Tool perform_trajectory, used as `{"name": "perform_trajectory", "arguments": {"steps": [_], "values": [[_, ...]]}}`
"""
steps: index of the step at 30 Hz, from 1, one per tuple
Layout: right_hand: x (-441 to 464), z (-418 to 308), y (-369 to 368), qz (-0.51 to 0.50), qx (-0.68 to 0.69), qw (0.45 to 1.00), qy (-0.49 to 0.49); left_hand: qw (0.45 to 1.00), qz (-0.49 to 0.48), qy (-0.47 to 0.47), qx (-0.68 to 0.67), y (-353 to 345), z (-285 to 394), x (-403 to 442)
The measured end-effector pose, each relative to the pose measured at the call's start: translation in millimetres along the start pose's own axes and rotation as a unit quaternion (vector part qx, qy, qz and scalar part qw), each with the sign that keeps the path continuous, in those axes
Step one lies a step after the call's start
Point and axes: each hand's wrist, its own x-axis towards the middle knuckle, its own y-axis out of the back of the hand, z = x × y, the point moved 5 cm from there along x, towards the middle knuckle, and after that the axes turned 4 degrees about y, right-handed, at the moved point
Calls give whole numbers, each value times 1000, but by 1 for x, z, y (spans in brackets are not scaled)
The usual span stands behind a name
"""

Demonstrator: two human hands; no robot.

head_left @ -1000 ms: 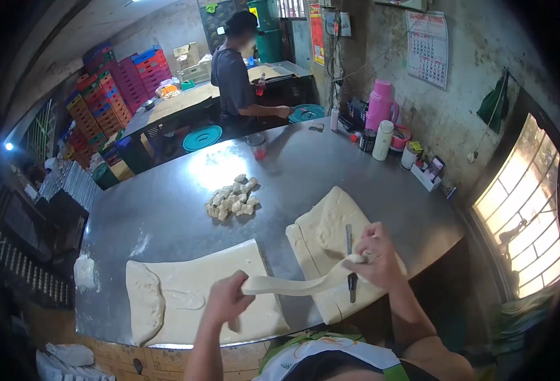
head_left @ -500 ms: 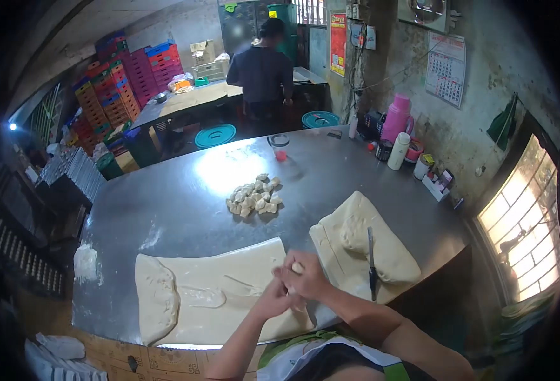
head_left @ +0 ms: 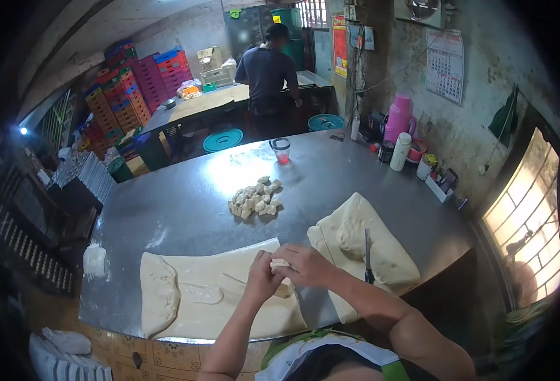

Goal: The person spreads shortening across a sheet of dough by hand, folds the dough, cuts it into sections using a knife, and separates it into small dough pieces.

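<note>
Both my hands meet above the right end of a long flat dough sheet. A small pale piece of dough shows between them. My left hand is closed around its near side, while the fingers of my right hand curl over it from the right. The sheet's left end is folded over, and a thin strip lies on top. Right of my hands sits a thick folded slab of dough. A knife with a black handle rests on that slab. Farther back lies a heap of small dough pieces.
A clear cup with something red in it stands at the back of the metal table. A pink thermos and a white bottle line the right wall. White flour lies at the left edge. A person stands behind.
My hands have moved slightly left and up with the dough piece, and my right fingers now lie over it. The person behind has turned a little, and the view has shifted slightly.
</note>
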Motion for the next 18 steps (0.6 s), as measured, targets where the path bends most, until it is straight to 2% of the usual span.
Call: {"name": "perform_trajectory", "arguments": {"steps": [3, 6, 8, 9, 10, 11, 13, 14, 15, 16, 17, 18], "values": [[-11, 5, 6, 21, 22, 999, -12, 969, -30, 105, -223, -6, 27, 6], [-30, 6, 11, 69, 2, 998, -5, 973, -22, 101, -208, -45, 14, -3], [-60, 44, -11, 33, 46, 989, -140, 975, -22, 98, -200, -69, -2, -15], [-71, 60, -18, 15, 67, 976, -206, 984, -121, 124, -50, -87, -11, -22], [-78, 71, -22, 20, 67, 976, -208, 960, -217, 143, 102, -102, -24, -32], [-85, 82, -28, -49, 5, 967, -252, 960, -221, 140, 102, -101, -16, -37], [-104, 109, -37, -185, -119, 918, -331, 977, -208, -13, -50, -89, 32, -45], [-122, 126, -49, -182, -117, 916, -337, 967, -202, -86, -127, -82, 46, -51], [-144, 136, -62, -93, -144, 943, -285, 966, -210, -83, -129, -81, 44, -58], [-155, 150, -64, -5, -177, 959, -220, 955, -167, 29, -244, -80, 29, -51], [-133, 139, -43, 86, -210, 963, -142, 920, -114, 133, -350, -78, 14, -36], [-122, 128, -40, 88, -211, 963, -141, 859, -68, 239, -447, -77, 0, -34]]}}
